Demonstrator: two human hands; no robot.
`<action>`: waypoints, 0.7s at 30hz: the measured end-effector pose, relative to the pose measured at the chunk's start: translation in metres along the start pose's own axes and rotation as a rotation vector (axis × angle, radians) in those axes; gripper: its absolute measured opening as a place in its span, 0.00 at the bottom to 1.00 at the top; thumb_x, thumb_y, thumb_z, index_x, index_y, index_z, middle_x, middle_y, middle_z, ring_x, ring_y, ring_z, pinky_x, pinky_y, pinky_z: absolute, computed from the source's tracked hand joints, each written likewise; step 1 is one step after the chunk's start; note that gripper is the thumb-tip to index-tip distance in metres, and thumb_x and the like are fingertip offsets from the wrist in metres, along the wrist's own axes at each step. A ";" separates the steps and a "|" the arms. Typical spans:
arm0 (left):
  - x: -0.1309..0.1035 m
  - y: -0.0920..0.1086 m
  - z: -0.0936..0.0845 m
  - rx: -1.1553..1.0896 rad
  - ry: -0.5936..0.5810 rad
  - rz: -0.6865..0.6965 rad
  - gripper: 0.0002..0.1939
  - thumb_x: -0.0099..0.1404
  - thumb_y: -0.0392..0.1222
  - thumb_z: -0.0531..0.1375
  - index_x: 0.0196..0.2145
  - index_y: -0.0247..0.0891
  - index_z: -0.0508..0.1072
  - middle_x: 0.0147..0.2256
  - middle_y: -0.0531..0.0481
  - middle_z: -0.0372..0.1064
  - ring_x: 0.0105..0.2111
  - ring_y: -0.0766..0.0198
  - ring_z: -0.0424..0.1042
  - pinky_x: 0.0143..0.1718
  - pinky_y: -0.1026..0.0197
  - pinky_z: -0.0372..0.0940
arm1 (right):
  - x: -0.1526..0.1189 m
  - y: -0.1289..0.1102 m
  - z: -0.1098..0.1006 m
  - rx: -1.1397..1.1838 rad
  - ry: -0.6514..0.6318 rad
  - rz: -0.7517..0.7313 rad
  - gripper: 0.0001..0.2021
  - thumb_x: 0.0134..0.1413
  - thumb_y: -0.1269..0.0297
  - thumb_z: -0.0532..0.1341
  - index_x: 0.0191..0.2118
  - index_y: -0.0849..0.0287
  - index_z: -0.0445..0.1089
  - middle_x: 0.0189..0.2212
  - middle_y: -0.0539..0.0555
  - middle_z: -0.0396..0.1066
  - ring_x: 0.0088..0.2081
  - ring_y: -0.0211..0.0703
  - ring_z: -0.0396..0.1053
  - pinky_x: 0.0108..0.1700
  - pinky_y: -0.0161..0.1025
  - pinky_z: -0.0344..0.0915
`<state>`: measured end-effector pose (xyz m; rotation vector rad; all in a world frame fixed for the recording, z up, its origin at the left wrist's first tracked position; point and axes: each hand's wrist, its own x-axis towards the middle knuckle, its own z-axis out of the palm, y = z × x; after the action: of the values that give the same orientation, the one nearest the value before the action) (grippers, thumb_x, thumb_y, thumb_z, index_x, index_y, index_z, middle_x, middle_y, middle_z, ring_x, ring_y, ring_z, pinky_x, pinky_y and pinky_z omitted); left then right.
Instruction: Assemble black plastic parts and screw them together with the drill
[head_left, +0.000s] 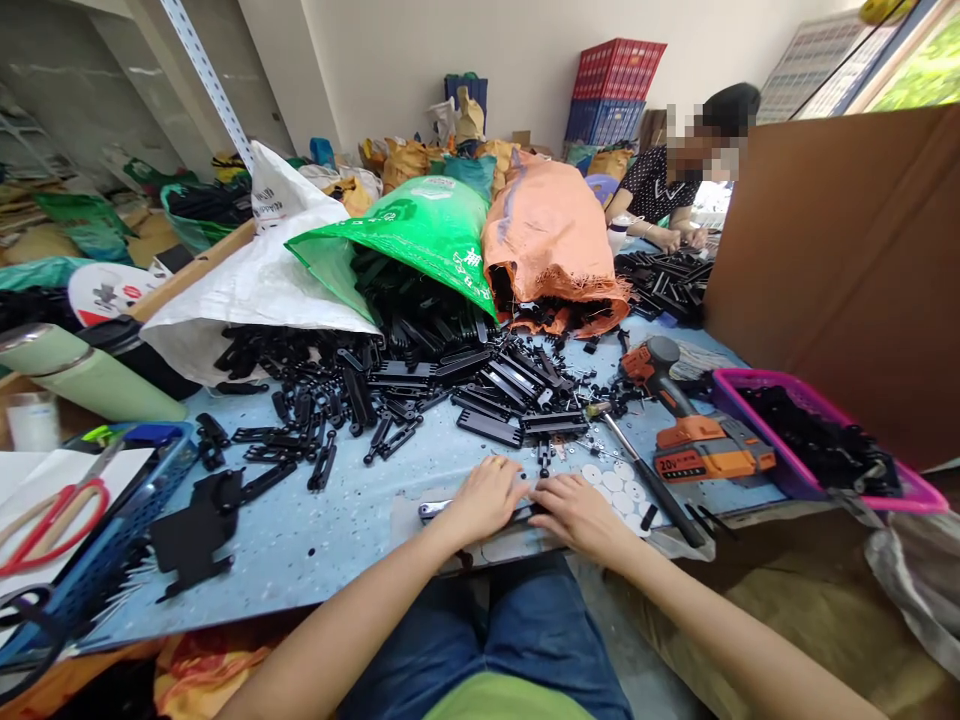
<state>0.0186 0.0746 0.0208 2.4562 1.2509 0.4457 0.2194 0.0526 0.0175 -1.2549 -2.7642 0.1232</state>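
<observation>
My left hand [489,495] rests at the table's front edge, its fingers curled and pressed together. Close beside it, my right hand [576,508] is also closed, fingertips meeting near the left hand's. A thin dark part shows between them, mostly hidden by the fingers. Under my left wrist, a shiny metal end [433,512] of some object sticks out to the left. A small jointed black part [544,458] lies just beyond the fingertips. Flat black plastic plates [489,427] and black linked arms [322,462] are heaped further back.
To the right lie a hammer [652,482], a cordless drill [694,435], white discs [616,490] and a pink basket [926,492] of black parts. Green [427,215] and orange [555,225] sacks spill parts behind. Red scissors [56,520] lie left. A co-worker [660,190] sits beyond cardboard [840,270].
</observation>
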 end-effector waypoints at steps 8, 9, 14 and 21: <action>0.120 0.065 0.053 0.046 -0.048 0.164 0.10 0.60 0.29 0.51 0.39 0.34 0.68 0.40 0.41 0.66 0.44 0.55 0.63 0.41 0.56 0.62 | -0.046 0.086 -0.014 -0.081 0.359 0.669 0.15 0.60 0.60 0.47 0.47 0.57 0.64 0.42 0.58 0.68 0.44 0.51 0.63 0.44 0.45 0.61; 0.127 0.072 0.059 0.047 -0.056 0.177 0.10 0.60 0.28 0.51 0.37 0.33 0.69 0.39 0.40 0.67 0.44 0.54 0.63 0.41 0.55 0.62 | -0.049 0.093 -0.016 -0.079 0.372 0.697 0.15 0.60 0.60 0.47 0.47 0.57 0.64 0.42 0.58 0.68 0.44 0.51 0.64 0.44 0.45 0.61; 0.133 0.080 0.061 0.026 -0.033 0.164 0.09 0.60 0.26 0.50 0.36 0.31 0.68 0.36 0.38 0.68 0.41 0.55 0.67 0.42 0.54 0.62 | -0.033 0.120 -0.021 -0.086 0.269 0.759 0.16 0.61 0.63 0.45 0.48 0.62 0.64 0.45 0.59 0.67 0.47 0.46 0.63 0.49 0.41 0.58; 0.032 0.025 -0.002 -0.276 0.320 0.002 0.09 0.64 0.38 0.51 0.41 0.38 0.68 0.40 0.47 0.69 0.42 0.61 0.69 0.45 0.59 0.63 | 0.061 0.173 -0.013 -0.056 0.035 0.904 0.14 0.57 0.66 0.52 0.46 0.62 0.68 0.43 0.63 0.69 0.47 0.50 0.66 0.45 0.42 0.61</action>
<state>0.0537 0.0873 0.0372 2.2108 1.2079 0.9736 0.3104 0.2129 0.0140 -2.3686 -1.9601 0.0835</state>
